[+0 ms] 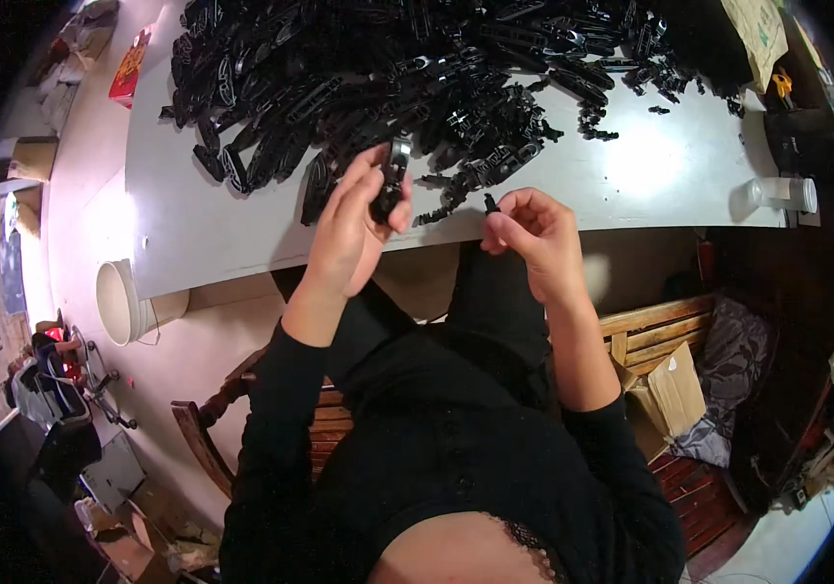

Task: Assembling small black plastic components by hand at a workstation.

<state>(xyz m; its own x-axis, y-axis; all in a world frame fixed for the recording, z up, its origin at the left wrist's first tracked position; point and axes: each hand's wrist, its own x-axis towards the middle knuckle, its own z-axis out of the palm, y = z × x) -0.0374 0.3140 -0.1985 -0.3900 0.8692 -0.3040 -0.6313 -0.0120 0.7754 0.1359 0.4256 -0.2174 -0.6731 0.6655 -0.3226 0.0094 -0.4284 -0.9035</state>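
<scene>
Pale table point(651, 190): heap of blk parts point(329, 78) across far side. Step in hand, by look: handling two pcs, one per hand, small vs. larger; next move prob. calls for steady L hold, careful R alignment. L hand point(343, 229): fingers curled, thumb opposed, grasping larger blk pc point(396, 175) just above table, near front edge. R hand point(540, 234): thumb + index pinched tight on small blk pc point(491, 203), apart from L's.
</scene>
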